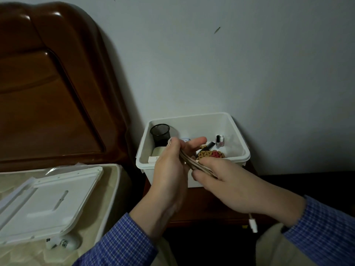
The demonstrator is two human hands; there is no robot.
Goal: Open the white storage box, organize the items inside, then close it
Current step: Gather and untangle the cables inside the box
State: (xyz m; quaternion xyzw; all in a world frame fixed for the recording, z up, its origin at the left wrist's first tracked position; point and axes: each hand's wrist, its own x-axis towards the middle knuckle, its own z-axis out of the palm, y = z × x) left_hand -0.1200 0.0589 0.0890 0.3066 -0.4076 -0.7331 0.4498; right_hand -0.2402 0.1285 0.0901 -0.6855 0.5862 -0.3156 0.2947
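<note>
Both hands grip one bundle of flat wooden sticks (194,163) above the open white storage box (238,150). The left hand (169,166) clasps one end, the right hand (224,177) the other.

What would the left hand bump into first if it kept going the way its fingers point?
Probably the black mesh cup inside the white box, just beyond the left hand; depth is hard to judge.
</note>
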